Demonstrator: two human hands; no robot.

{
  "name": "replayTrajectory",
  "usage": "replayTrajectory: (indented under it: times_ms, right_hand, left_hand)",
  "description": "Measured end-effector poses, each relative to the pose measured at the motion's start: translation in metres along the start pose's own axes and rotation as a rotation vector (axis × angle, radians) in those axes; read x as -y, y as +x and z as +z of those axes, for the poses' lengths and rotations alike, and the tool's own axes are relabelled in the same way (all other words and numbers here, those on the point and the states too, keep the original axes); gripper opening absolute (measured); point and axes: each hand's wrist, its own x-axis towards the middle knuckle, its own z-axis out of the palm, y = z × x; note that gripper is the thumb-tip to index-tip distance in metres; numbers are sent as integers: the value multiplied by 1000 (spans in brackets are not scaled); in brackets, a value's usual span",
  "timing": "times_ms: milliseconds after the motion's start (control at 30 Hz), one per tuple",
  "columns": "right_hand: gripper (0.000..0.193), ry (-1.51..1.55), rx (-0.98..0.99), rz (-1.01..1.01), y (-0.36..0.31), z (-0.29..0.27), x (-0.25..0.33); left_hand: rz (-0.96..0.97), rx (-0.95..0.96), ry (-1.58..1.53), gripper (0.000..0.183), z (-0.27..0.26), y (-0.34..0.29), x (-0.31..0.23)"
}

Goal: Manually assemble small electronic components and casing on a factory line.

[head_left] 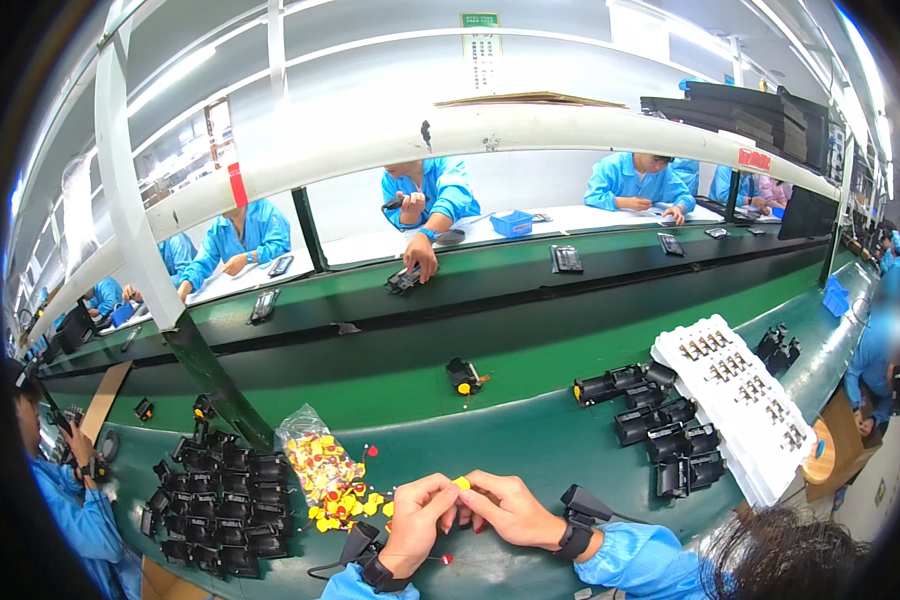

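Note:
My left hand point(419, 517) and my right hand point(511, 510) meet above the near edge of the green bench. Between their pinched fingertips is a small yellow disc-like part point(461, 483), mostly covered by the fingers. A small red disc point(446, 559) shows just below the hands, with a thin wire by it. Left of my left hand, loose yellow and red parts point(344, 509) spill from a clear plastic bag point(317, 452). Further left stand several rows of black plastic housings point(220, 495).
More black housings point(660, 420) lie at the right, beside a white foam tray point(735, 400) of small metal parts. A single housing with a yellow piece point(463, 377) sits on the green conveyor belt point(390, 370) ahead. Across it, co-workers in blue handle black devices. A post point(220, 385) rises at left.

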Motion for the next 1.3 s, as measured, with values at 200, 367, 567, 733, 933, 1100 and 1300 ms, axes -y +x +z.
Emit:
replayTrajectory:
  times_ms: [200,367,567,733,933,1100,1300]
  right_hand:
    - [25,-89,83,10,-1,-14,10]
    - [23,167,171,126,1,-16,6]
    - [21,488,28,159,0,-15,12]
    - [22,530,30,172,0,-12,6]
    - [22,561,29,183,-1,-10,3]
    - [23,677,-6,191,1,-15,7]
    - [26,631,-469,-3,18,-61,-7]
  left_hand:
    - [-74,100,26,22,-6,1,-6]
    - [-111,176,-7,19,-10,2,2]
    - [-90,252,-208,17,-3,-1,-3]
    - [-51,186,-120,11,1,-4,-1]
    - [14,101,14,5,7,-7,0]
    - [181,50,353,4,4,-4,9]
    - [623,226,1183,12,0,17,6]
